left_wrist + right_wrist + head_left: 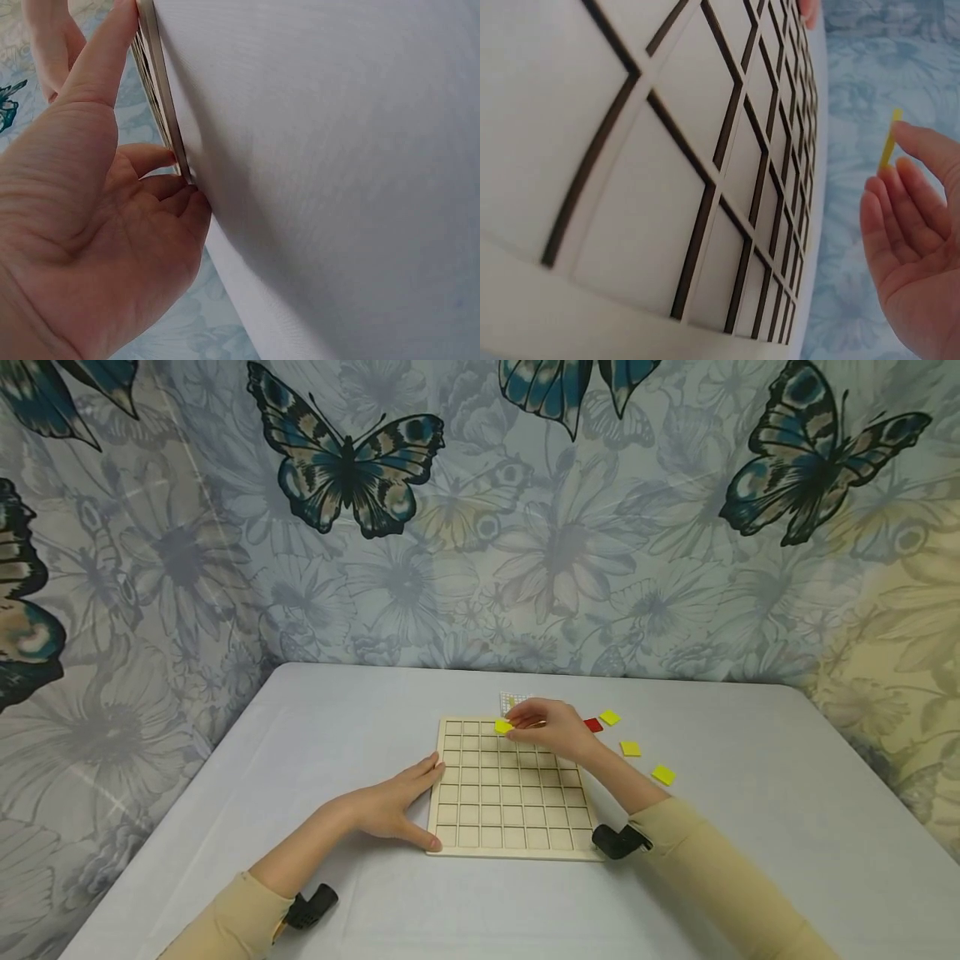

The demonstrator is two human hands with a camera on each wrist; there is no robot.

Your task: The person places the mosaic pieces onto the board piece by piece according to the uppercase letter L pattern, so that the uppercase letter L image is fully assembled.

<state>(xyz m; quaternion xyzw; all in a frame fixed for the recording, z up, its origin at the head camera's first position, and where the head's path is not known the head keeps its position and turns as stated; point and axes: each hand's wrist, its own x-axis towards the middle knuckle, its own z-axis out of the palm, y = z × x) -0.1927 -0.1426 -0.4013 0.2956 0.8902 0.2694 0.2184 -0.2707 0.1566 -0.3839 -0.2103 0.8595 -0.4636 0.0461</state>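
Note:
Between thumb and fingers, my right hand [551, 727] pinches a thin yellow square tile [502, 727] over the far rim of the pale wooden grid board [510, 857]. In the right wrist view the yellow tile [889, 142] is seen edge-on, held apart from the board. At the board's left side, my left hand [390, 802] touches the edge with its thumb near the front corner and its fingertips farther back. The left wrist view shows that hand [112, 217] with thumb and fingers spread along the board's edge [161, 90].
Yellow tiles [631, 749] lie loose on the white table [360, 910] to the right of the board. A red tile [593, 725] sits beyond my right wrist. Behind the board's far edge is a small white gridded card [512, 700], partly hidden by my right hand.

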